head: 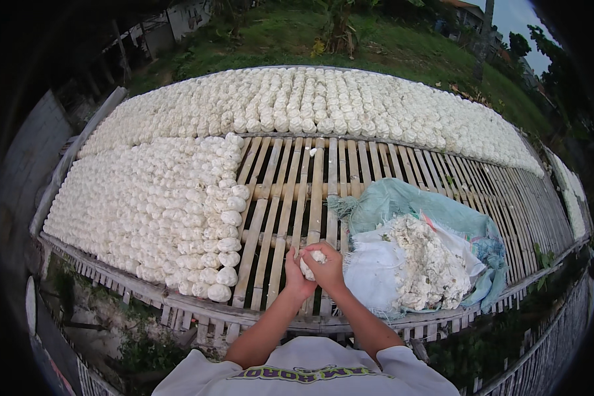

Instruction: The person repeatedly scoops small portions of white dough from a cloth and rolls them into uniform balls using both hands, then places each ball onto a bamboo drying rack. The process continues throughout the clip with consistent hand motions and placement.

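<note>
A white lump of doughy or crumbly material is held between my two hands above the bamboo slats. My left hand cups it from the left and below, while my right hand wraps its right side, fingers over the top. To the right, a heap of loose white crumbly material lies on an opened white woven sack with a blue-green woven sack behind it. Rows of rounded white lumps cover the left part of the rack, their nearest column a short way left of my hands.
The bamboo slat rack has gaps between its slats and a front edge rail close to my body. More rows of white lumps span its far side. A bamboo pole borders the left end; grass lies beyond.
</note>
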